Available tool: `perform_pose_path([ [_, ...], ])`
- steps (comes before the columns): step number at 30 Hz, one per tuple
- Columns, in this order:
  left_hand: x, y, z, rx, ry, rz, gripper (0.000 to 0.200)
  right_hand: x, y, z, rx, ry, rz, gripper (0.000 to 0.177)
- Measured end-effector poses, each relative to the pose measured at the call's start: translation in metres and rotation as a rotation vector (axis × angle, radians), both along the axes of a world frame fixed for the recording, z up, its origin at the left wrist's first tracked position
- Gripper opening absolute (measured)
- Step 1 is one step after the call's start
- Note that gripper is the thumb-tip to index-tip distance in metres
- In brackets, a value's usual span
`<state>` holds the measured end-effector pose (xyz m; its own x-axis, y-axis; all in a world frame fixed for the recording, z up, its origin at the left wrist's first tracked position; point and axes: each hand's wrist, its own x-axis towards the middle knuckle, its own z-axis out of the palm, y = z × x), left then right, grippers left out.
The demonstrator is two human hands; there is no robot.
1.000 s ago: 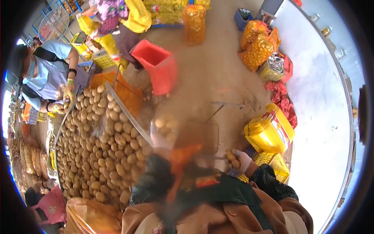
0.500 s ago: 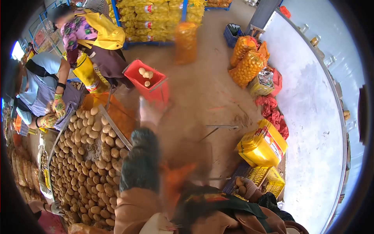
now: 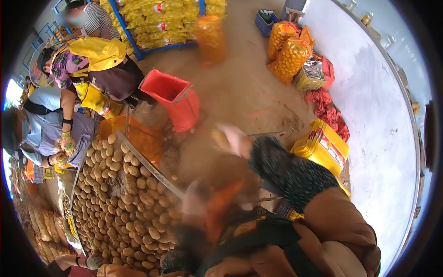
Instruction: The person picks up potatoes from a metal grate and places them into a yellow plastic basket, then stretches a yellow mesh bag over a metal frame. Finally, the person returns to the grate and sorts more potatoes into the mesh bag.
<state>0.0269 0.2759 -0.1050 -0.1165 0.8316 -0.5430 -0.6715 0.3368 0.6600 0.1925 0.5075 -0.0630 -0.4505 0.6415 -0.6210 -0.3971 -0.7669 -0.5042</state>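
Observation:
My right hand (image 3: 236, 141) reaches forward over the floor, smeared by motion. At its fingertips is a blurred tan shape that looks like a potato (image 3: 219, 138). My left hand (image 3: 195, 199) is a pale blur near the right edge of the sorting table, close to my body; its fingers cannot be made out. Many brown potatoes (image 3: 121, 217) cover the table, held in by a metal rim (image 3: 148, 165). Ahead of my right hand stands a red bin (image 3: 185, 111), its inside mostly hidden from this angle. A blurred orange thing (image 3: 221, 207) hangs in front of my body.
A co-worker's gloved hands (image 3: 67, 144) are across the table; another gloved hand (image 3: 94, 261) is at its near edge. Orange mesh sacks (image 3: 291, 57) stand by the white wall, with yellow containers (image 3: 323, 147) nearer me. Yellow sacks (image 3: 161, 23) are stacked behind.
My right hand has swung forward from the crate at lower right to the middle. My left hand has drawn back from the red bin. The potatoes seen at the bin's mouth are out of sight.

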Motion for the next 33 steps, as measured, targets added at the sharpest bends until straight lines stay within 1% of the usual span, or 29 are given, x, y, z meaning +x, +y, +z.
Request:
perform_pose_path([
  [1, -0.004, -0.003, 0.001, 0.026, 0.012, -0.002, 0.027, -0.028, 0.04, 0.006, 0.009, 0.136, -0.03, 0.04],
  [3, -0.003, -0.01, 0.005, 0.043, 0.026, 0.024, 0.029, -0.057, 0.077, 0.057, -0.026, -0.161, -0.193, 0.047],
  [4, -0.003, -0.012, 0.007, 0.039, 0.029, 0.046, 0.03, -0.055, 0.075, 0.051, 0.075, -0.247, -0.117, 0.047],
  [6, -0.008, -0.018, 0.003, -0.017, 0.063, 0.064, 0.031, -0.05, 0.058, 0.016, 0.272, -0.429, 0.036, 0.048],
  [8, -0.01, -0.029, -0.011, -0.078, 0.099, 0.066, 0.032, -0.003, 0.026, -0.05, 0.9, -0.773, 0.297, 0.04],
  [9, -0.011, -0.036, -0.019, -0.091, 0.104, 0.068, 0.032, 0.02, -0.008, -0.029, 0.602, -0.776, 0.337, 0.036],
  [10, -0.016, -0.043, -0.029, -0.072, 0.073, 0.054, 0.032, 0.054, -0.035, -0.046, 0.628, -0.803, 0.377, 0.037],
  [11, -0.011, -0.048, -0.033, -0.078, 0.106, 0.019, 0.032, 0.088, -0.06, -0.063, 0.655, -0.831, 0.417, 0.039],
  [12, -0.006, -0.053, -0.037, -0.082, 0.14, -0.016, 0.031, 0.122, -0.089, -0.05, 0.574, -0.956, 0.461, 0.039],
  [13, 0.001, -0.052, -0.029, -0.085, 0.252, -0.055, 0.031, 0.155, -0.114, -0.042, 0.487, -1.07, 0.505, 0.038],
  [14, 0.003, -0.05, -0.028, -0.106, 0.258, -0.064, 0.031, 0.192, -0.137, -0.065, 0.566, -1.238, 0.488, 0.036],
  [15, 0.004, -0.049, -0.027, -0.127, 0.263, -0.073, 0.031, 0.223, -0.155, -0.069, 0.493, -1.29, 0.454, 0.036],
  [16, 0.0, -0.051, -0.028, -0.185, 0.162, -0.044, 0.032, 0.253, -0.165, -0.069, 0.436, -1.328, 0.431, 0.036],
  [17, 0.013, -0.047, -0.018, -0.196, 0.192, -0.057, 0.033, 0.285, -0.17, -0.071, 0.394, -1.361, 0.419, 0.035],
  [18, 0.025, -0.044, -0.009, -0.206, 0.222, -0.071, 0.034, 0.327, -0.175, -0.105, 0.529, -1.457, 0.403, 0.034],
  [20, 0.054, -0.036, 0.01, -0.265, 0.312, -0.091, 0.036, 0.407, -0.175, -0.183, 0.583, -1.574, 0.43, 0.033],
  [22, 0.089, -0.033, 0.014, -0.255, 0.497, -0.137, 0.037, 0.459, -0.16, -0.206, 0.473, -1.61, 0.483, 0.033],
  [23, 0.103, -0.037, 0.015, -0.201, 0.621, -0.181, 0.037, 0.479, -0.153, -0.205, 0.446, -1.621, 0.499, 0.034],
  [25, 0.142, -0.032, 0.017, -0.227, 0.748, -0.231, 0.038, 0.518, -0.13, -0.221, 0.341, -1.656, 0.415, 0.038],
  [26, 0.166, -0.028, 0.021, -0.318, 0.753, -0.233, 0.038, 0.534, -0.117, -0.24, 0.255, -1.672, 0.324, 0.041],
  [27, 0.184, -0.026, 0.021, -0.359, 0.727, -0.257, 0.039, 0.544, -0.106, -0.251, 0.166, -1.684, 0.238, 0.043],
  [28, 0.203, -0.024, 0.021, -0.399, 0.701, -0.282, 0.039, 0.556, -0.096, -0.261, 0.104, -1.678, 0.202, 0.047],
  [29, 0.217, -0.024, 0.019, -0.389, 0.642, -0.326, 0.04, 0.562, -0.086, -0.257, 0.042, -1.669, 0.168, 0.052],
  [31, 0.246, -0.02, 0.018, -0.402, 0.49, -0.337, 0.041, 0.571, -0.063, -0.254, -0.003, -1.675, 0.192, 0.055],
  [33, 0.278, -0.019, 0.027, -0.445, 0.307, -0.267, 0.042, 0.583, -0.05, -0.274, -0.017, -1.643, 0.233, 0.056],
])
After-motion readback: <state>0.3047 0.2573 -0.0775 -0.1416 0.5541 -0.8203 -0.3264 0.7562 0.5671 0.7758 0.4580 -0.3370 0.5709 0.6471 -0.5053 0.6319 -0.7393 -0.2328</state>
